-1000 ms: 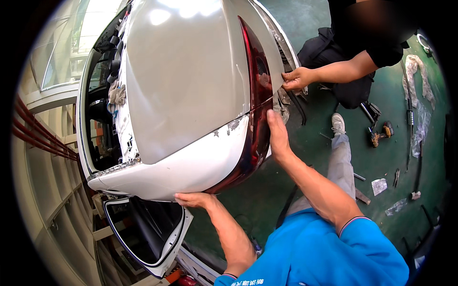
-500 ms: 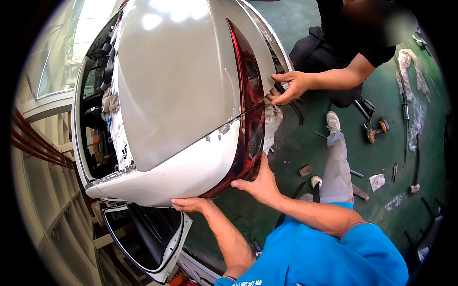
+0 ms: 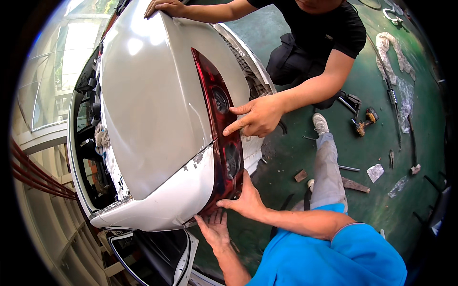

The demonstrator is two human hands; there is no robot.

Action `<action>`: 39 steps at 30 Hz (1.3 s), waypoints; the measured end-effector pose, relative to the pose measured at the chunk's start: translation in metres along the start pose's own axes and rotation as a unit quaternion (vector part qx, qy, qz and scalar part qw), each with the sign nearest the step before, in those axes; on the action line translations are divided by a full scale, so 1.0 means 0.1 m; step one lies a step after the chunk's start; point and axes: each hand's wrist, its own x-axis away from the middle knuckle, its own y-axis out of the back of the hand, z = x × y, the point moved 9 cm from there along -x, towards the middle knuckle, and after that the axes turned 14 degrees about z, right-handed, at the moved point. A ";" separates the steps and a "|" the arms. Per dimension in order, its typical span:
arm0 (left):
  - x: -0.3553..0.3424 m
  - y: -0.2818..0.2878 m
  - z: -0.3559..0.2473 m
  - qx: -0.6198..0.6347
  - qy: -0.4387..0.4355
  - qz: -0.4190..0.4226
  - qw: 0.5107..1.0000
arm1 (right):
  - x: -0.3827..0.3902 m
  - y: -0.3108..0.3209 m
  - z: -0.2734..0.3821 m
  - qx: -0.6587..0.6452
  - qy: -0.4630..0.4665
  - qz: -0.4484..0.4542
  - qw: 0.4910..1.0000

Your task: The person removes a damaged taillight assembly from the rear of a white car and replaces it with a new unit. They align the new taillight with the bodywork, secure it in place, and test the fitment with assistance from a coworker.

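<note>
A long red tail light (image 3: 220,102) runs across the trunk lid (image 3: 148,95) and down onto the white rear quarter panel (image 3: 167,198) of a car. My right hand (image 3: 247,200) grips the light's lower end, thumb on one side and fingers along the outer edge. Just below it, my left hand (image 3: 214,231) is turned palm up with spread fingers, its fingertips at the panel's lower edge by the light. A co-worker's hand (image 3: 257,117) reaches in from the right, its index finger at the seam between the light's two sections. Their other hand (image 3: 164,6) rests on the lid's top.
The co-worker (image 3: 310,43) crouches beyond the car's rear. On the green floor (image 3: 296,148) lie a cordless power tool (image 3: 365,121), a wooden block (image 3: 300,175), plastic scraps (image 3: 375,172) and long rods. An open car door (image 3: 152,252) stands at lower left.
My left hand has turned palm up and shifted toward the tail light's end. The co-worker's hand has moved onto the light, and their other hand now shows on the lid. The whole view has shifted.
</note>
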 end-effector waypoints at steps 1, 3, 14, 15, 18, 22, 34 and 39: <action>-0.01 0.00 -0.01 -0.003 -0.001 0.005 1.000 | 0.00 0.00 0.00 -0.001 0.000 0.000 1.000; -0.04 0.05 -0.02 -0.010 -0.002 0.015 1.000 | -0.01 0.00 0.01 0.007 0.001 -0.001 1.000; -0.11 0.10 -0.08 0.041 -0.045 0.034 0.998 | -0.34 0.30 0.06 -0.101 0.021 0.068 0.992; -0.14 0.20 -0.04 0.052 -0.042 0.029 0.997 | -0.41 0.37 0.10 -0.090 0.029 0.053 0.994; -0.13 0.19 -0.05 0.043 -0.042 0.024 0.998 | -0.58 0.60 0.52 -0.035 0.029 -0.002 0.999; -0.11 0.13 -0.08 0.020 -0.048 0.025 0.998 | -0.76 0.62 0.56 0.034 0.014 -0.035 0.999; -0.05 0.12 -0.01 -0.004 -0.041 -0.065 0.997 | -0.80 0.60 0.43 0.049 0.028 -0.055 0.997; -0.07 0.12 -0.03 -0.038 -0.042 -0.027 0.998 | -0.80 0.59 0.45 0.046 0.035 -0.058 0.997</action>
